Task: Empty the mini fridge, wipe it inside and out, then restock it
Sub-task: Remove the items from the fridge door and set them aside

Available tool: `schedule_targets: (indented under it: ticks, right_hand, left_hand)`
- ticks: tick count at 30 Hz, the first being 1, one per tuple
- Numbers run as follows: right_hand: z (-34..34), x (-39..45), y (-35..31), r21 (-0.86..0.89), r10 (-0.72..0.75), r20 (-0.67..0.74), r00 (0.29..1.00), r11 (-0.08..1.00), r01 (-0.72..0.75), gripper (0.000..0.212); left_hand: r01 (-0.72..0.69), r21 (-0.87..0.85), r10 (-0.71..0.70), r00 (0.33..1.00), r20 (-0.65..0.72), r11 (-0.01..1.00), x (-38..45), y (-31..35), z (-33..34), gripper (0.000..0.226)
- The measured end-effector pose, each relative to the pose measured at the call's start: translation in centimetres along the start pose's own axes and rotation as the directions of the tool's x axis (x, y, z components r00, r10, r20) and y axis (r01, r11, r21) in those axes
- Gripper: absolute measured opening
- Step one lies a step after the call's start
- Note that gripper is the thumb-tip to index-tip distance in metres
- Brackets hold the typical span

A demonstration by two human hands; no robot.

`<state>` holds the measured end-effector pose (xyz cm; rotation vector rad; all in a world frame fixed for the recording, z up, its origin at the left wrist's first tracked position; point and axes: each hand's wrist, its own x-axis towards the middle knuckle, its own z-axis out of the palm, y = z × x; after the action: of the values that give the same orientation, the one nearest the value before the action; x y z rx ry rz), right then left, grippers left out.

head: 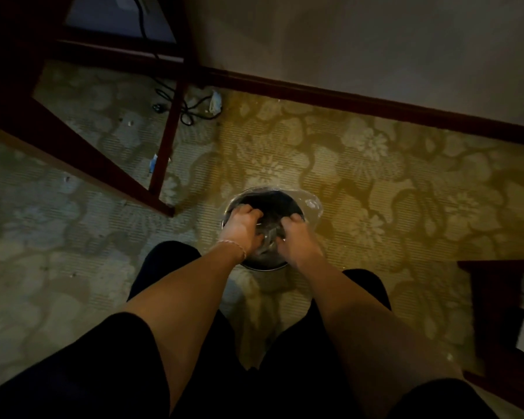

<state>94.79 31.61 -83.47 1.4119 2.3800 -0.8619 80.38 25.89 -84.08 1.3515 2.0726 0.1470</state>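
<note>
Mini fridge: not in view; its location cannot be determined from the head view.
Task progress: cannot be judged directly; no emptied items, wiped surfaces or restocked goods are visible. Judged from the hands working at a bin, this moment is a side step of disposal or liner handling, and the wiping and restocking stages cannot be confirmed as done.
Floor: yellow-green floral patterned carpet [360, 164], bordered by a dark wooden skirting board [375, 105] below a pale wall.
Furniture: dark wooden furniture frame [82, 158] at upper left, with a black cable [191, 111] lying on the carpet behind its leg.
Container: small round metal waste bin with a dark interior [270, 204], standing on the carpet directly in front of the person's knees.
Container contents: a clear plastic liner [310, 207] drapes over the far rim; a crumpled greyish mass sits between the hands, and whether it is liner or waste cannot be told.
Left hand [239, 228]: over the near-left rim, fingers curled down into the bin, gripping the crumpled plastic.
Right hand [294, 237]: over the near-right rim, fingers curled likewise on the plastic, close beside the left hand.
Small debris: pale scraps of litter [215, 101] near the skirting board.
</note>
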Motion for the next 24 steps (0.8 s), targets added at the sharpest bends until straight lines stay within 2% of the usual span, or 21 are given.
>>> schedule_targets:
  ticks: [5, 12, 16, 20, 24]
  right_hand:
    - [-7.3, -5.5, -3.4, 0.02, -0.057, -0.083, 0.995, 0.998, 0.059, 0.031]
    - [-21.3, -18.2, -11.1, -0.005, -0.044, -0.115, 0.992, 0.999, 0.044, 0.036]
    - [-25.2, -22.5, -13.8, -0.017, -0.045, -0.123, 0.991, 0.999, 0.043, 0.037]
    - [-30.3, -28.3, -18.2, -0.104, -0.169, -0.19, 0.967, 0.983, 0.151, 0.042]
    - [-33.1, -33.4, -22.8, -0.204, -0.336, -0.187, 0.923, 0.933, 0.298, 0.04]
  left_hand:
    - [-0.023, -0.023, 0.021, 0.997, -0.079, 0.999, -5.6, 3.6, -6.8, 0.053]
    - [-0.021, -0.034, 0.017, 0.992, -0.122, 0.999, -18.5, 9.6, -20.7, 0.053]
    - [-0.032, -0.049, 0.024, 0.99, -0.14, 0.998, -23.3, 11.2, -24.8, 0.051]
    - [-0.049, -0.051, 0.035, 0.97, -0.242, 0.997, -30.3, 13.0, -30.2, 0.054]
    - [-0.003, -0.11, -0.039, 0.925, -0.378, 0.994, -38.0, 12.6, -33.3, 0.057]
